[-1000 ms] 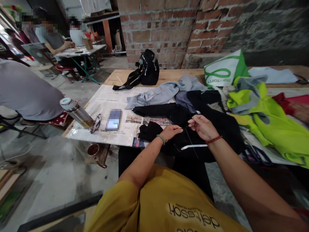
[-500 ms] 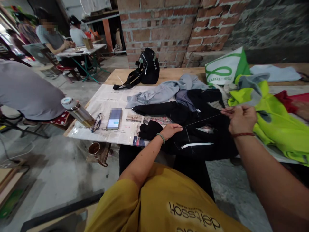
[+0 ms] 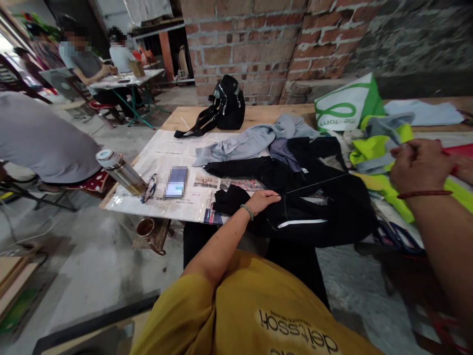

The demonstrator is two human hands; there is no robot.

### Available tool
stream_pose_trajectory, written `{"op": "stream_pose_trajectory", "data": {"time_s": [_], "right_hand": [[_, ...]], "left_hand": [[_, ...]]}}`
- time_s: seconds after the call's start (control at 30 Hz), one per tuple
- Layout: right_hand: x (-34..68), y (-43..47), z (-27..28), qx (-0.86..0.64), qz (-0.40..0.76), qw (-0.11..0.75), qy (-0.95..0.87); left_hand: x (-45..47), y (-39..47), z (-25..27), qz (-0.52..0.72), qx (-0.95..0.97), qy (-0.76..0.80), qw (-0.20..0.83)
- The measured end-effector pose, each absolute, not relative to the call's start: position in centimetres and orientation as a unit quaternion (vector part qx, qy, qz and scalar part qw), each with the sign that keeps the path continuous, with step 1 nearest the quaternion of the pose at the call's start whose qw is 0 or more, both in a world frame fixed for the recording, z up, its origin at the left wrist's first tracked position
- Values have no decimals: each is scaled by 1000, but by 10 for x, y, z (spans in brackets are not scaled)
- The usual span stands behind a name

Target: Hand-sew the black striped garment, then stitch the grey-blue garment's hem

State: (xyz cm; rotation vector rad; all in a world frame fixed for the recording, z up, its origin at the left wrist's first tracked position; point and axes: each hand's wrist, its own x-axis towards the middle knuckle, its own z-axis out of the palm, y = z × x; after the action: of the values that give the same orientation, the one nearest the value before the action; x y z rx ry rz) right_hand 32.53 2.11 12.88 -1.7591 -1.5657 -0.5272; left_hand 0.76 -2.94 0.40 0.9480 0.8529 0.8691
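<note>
A black garment (image 3: 343,212) with a white strip lies over the near table edge and my lap. My left hand (image 3: 263,201), a green bead bracelet at its wrist, pinches the garment's cloth, thumb and fingers together. From beside it a thin pale thread (image 3: 314,184) runs taut across the black cloth towards my right hand (image 3: 419,165). That hand is raised to the right, above a yellow-green and grey garment (image 3: 384,143), its fingers closed in a pinch. Any needle in it is too small to see. Dark-blue-handled scissors (image 3: 397,236) lie below my right hand.
A grey garment (image 3: 251,140), a phone (image 3: 176,182), glasses (image 3: 150,188) and a steel flask (image 3: 120,170) are on the newspaper-covered table (image 3: 148,209). Behind stand a black bag (image 3: 231,106) and a green-white bag (image 3: 345,106). Another person's hand (image 3: 463,167) is at the right.
My right hand has moved right and slightly up, drawing the thread farther out. The scissors have come into view. My left hand stays in place on the black garment.
</note>
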Motion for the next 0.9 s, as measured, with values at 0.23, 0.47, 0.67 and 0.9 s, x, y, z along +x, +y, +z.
{"op": "stream_pose_trajectory", "data": {"time_s": [0.23,0.47,0.67,0.9], "right_hand": [[317,23,133,-680,-211,339,-614],[293,31,135,-641,-233,323,-656],[283,37,139,-634,-239,287,-677],[290,40,150,-652,-255,276,-658]], "left_hand": [[8,-30,4,393,430,391,713],[7,-29,3,391,435,390,711],[7,-30,4,395,439,391,706],[6,-29,1,394,447,384,705]]}}
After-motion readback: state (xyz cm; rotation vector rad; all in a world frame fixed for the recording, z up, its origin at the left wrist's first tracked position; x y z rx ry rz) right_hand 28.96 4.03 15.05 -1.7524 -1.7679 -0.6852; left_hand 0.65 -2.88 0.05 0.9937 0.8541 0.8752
